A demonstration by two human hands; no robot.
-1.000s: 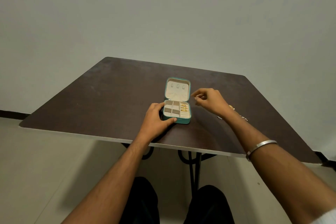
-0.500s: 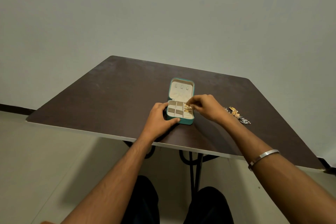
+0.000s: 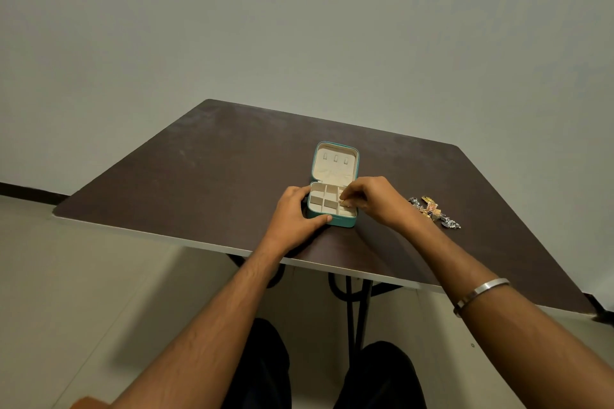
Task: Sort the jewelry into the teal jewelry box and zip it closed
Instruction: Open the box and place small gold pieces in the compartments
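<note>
A small teal jewelry box [image 3: 345, 222] stands open on the dark table [image 3: 212, 169], its cream lid [image 3: 335, 163] upright behind cream compartments. My left hand [image 3: 294, 216] grips the box's left side, thumb along the front wall. My right hand [image 3: 372, 197] hovers over the right-hand compartments, its fingertips pinching a small gold piece [image 3: 345, 203] low in the box. A loose pile of gold and silver jewelry [image 3: 432, 211] lies on the table to the right of my right wrist.
The table's near edge [image 3: 199, 244] runs just below my left wrist. A plain wall rises behind the table. Black table legs [image 3: 352, 305] and my knees show beneath the edge. A silver bangle [image 3: 481, 292] circles my right forearm.
My right hand has come from above the table beside the box down into the right-hand compartments with the gold piece. The left hand has kept its hold on the box.
</note>
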